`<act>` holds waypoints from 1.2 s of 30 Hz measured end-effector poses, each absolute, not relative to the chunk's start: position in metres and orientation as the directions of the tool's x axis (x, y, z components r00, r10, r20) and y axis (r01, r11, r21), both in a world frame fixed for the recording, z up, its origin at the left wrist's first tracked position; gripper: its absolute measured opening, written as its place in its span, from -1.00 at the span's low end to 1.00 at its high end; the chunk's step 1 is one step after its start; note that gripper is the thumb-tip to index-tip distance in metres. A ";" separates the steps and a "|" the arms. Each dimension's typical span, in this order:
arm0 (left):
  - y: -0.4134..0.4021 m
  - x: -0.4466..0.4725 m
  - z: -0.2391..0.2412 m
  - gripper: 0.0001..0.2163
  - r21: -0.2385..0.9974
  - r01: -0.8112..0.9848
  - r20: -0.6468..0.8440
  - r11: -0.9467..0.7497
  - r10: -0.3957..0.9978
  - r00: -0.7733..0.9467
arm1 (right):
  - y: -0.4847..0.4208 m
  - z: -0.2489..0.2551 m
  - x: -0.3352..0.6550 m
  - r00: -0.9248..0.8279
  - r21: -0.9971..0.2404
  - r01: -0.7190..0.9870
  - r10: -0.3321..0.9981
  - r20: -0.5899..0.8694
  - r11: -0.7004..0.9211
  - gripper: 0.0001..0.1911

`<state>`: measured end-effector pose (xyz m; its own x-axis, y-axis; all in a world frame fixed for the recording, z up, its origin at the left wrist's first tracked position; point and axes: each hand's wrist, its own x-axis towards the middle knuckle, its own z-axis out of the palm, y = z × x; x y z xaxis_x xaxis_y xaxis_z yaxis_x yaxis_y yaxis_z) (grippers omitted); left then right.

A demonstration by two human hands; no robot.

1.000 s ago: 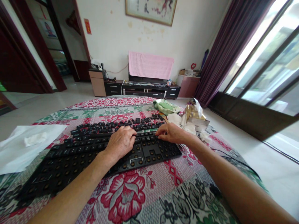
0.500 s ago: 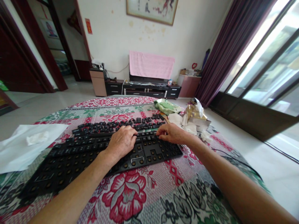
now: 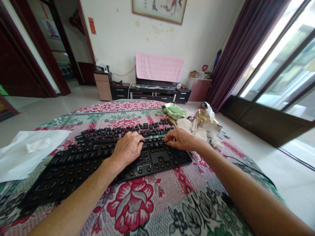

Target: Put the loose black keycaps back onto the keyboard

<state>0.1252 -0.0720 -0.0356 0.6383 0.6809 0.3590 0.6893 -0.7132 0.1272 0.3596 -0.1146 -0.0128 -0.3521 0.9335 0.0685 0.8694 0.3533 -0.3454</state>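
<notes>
A black keyboard [image 3: 161, 160] lies across the patterned cloth, many of its key positions bare and the upper rows on its left fitted with keycaps. My left hand [image 3: 129, 146] rests over its middle, fingers curled down and closed near the far edge, their tips hidden. At the far edge on the right, my right hand [image 3: 181, 139] has its thumb and fingers bent together in a pinch over the upper row of keys. Whatever either hand holds is too small or hidden to name. Many loose black keycaps [image 3: 113, 131] are strewn just beyond the keyboard.
White paper [image 3: 14, 160] with a crumpled tissue [image 3: 38, 145] lies at left. Behind my right hand are a green packet [image 3: 176, 110], a gold tissue pack [image 3: 206, 118] and crumpled tissues. A black cable [image 3: 256, 172] runs over the right side of the cloth [image 3: 133, 206].
The view has shifted very slightly. Both hands keep almost the same place and pose over the keyboard, and nothing is visibly picked up or let go.
</notes>
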 end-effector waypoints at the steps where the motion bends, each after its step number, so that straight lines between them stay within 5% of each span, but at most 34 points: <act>1: -0.072 0.125 -0.035 -0.81 0.126 0.691 0.357 -0.712 0.682 0.638 | -0.115 -0.013 0.359 -0.346 -0.344 0.873 0.936 0.067 0.347 -0.79; 36: -0.072 0.126 -0.035 -0.79 0.115 0.703 0.334 -0.701 0.694 0.638 | -0.115 -0.014 0.361 -0.348 -0.344 0.872 0.935 0.069 0.349 -0.79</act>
<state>0.1255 -0.0722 -0.0347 0.6376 0.6941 0.3342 0.7034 -0.7015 0.1150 0.3606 -0.1152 -0.0142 -0.3476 0.9351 0.0693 0.8717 0.3494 -0.3436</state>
